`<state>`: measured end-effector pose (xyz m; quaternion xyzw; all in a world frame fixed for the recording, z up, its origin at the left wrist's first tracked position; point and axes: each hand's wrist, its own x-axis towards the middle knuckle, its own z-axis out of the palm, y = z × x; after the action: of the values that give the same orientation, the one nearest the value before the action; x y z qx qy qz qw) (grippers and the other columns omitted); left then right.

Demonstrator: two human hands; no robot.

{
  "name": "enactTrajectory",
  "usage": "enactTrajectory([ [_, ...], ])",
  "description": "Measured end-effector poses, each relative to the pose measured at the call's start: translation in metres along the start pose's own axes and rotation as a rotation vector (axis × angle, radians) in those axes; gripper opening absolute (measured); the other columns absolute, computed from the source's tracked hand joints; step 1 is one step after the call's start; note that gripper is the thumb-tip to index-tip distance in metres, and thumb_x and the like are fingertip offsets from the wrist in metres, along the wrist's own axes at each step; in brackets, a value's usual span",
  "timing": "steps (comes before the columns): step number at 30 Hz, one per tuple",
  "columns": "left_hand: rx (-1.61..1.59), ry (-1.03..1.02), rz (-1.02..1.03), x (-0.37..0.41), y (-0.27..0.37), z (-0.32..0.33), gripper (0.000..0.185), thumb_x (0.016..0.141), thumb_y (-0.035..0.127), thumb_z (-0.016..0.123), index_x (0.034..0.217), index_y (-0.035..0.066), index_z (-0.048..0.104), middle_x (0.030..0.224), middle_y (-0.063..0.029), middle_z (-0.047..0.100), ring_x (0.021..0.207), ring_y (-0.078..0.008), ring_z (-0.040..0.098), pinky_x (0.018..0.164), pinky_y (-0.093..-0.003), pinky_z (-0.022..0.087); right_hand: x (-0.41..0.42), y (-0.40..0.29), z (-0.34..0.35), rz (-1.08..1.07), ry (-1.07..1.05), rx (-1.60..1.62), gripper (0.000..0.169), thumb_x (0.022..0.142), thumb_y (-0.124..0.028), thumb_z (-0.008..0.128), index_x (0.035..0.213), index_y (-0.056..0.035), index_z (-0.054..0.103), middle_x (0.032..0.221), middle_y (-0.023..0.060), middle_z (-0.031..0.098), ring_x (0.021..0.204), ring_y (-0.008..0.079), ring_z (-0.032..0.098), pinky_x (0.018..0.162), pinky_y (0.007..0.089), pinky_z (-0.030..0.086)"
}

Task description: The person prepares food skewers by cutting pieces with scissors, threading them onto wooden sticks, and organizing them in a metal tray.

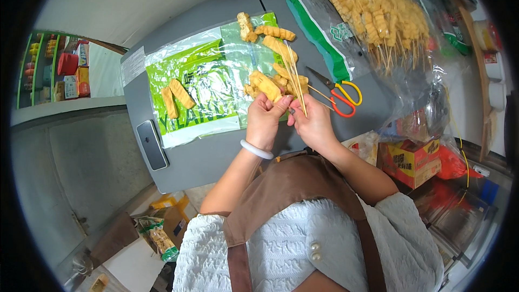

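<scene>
My left hand (265, 119), with a pale bangle at its wrist, grips a yellow ridged food strip (264, 85), perhaps fried tofu. Several thin bamboo skewers (294, 74) are held in my right hand (314, 123), their far ends pointing up and away from me. My fingertips meet at the strip's near end; whether a skewer has entered it is hidden. More yellow strips (279, 47) lie just beyond my hands on a green and clear plastic bag (202, 85). Two separate strips (181, 94) rest on the bag's left part.
Scissors (339, 95) with red and yellow handles lie right of my hands on the grey table (190, 164). A clear bag of skewered food (381, 16) fills the far right. A smartphone (152, 144) lies near the left edge. A red-and-yellow carton (409, 162) stands right of me.
</scene>
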<state>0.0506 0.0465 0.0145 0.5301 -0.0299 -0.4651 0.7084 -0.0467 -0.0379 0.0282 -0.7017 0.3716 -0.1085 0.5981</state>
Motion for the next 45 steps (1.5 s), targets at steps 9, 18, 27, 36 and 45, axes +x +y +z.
enactTrajectory([
  [9,-0.131,0.161,0.011,0.012,0.02,-0.011,0.012,0.093,0.019,0.064,0.094,0.007,0.063,0.083,-0.0009,0.067,0.071,-0.0084,0.061,0.067,-0.0228,0.049,0.004,-0.001,-0.015,0.027,-0.106,0.049,0.008,0.093,0.0,0.048,0.094,-0.0007,0.056,0.067,0.0031,0.06,0.053,0.0057,0.049,0.047,0.022,0.04],
  [18,-0.165,0.077,-0.033,0.011,0.032,-0.017,0.016,0.094,0.021,0.062,0.102,0.007,0.065,0.094,-0.0028,0.068,0.078,-0.0094,0.062,0.068,-0.0234,0.049,-0.002,-0.004,-0.015,0.029,-0.084,-0.007,0.007,0.091,0.002,0.051,0.094,-0.0009,0.057,0.066,0.0021,0.06,0.057,0.0069,0.053,0.051,0.023,0.042],
  [27,-0.128,0.054,-0.052,-0.001,0.008,0.002,0.014,0.093,0.01,0.063,0.105,0.002,0.062,0.099,-0.0074,0.069,0.086,-0.0105,0.065,0.072,-0.0226,0.052,-0.007,-0.003,-0.016,0.075,-0.048,0.03,0.007,0.091,0.001,0.051,0.092,-0.0022,0.057,0.064,0.0026,0.058,0.054,0.0067,0.052,0.048,0.023,0.04],
  [36,0.274,0.237,0.23,0.015,0.019,-0.011,0.04,0.092,0.022,0.066,0.118,-0.005,0.053,0.092,-0.0039,0.058,0.078,-0.0099,0.055,0.07,-0.0241,0.048,0.001,0.011,-0.034,-0.122,0.008,-0.229,0.007,0.093,-0.001,0.048,0.095,-0.0005,0.055,0.07,0.009,0.063,0.06,0.0177,0.061,0.055,0.0316,0.047],
  [45,1.167,0.584,0.369,0.189,0.078,-0.043,0.039,0.084,0.033,0.068,0.105,0.002,0.061,0.091,-0.0148,0.068,0.086,-0.0279,0.065,0.078,-0.037,0.05,0.002,-0.003,-0.046,-0.108,0.092,-0.217,0.004,0.096,-0.005,0.049,0.098,-0.0021,0.052,0.074,0.0055,0.059,0.062,0.0104,0.056,0.056,0.0275,0.045],
])
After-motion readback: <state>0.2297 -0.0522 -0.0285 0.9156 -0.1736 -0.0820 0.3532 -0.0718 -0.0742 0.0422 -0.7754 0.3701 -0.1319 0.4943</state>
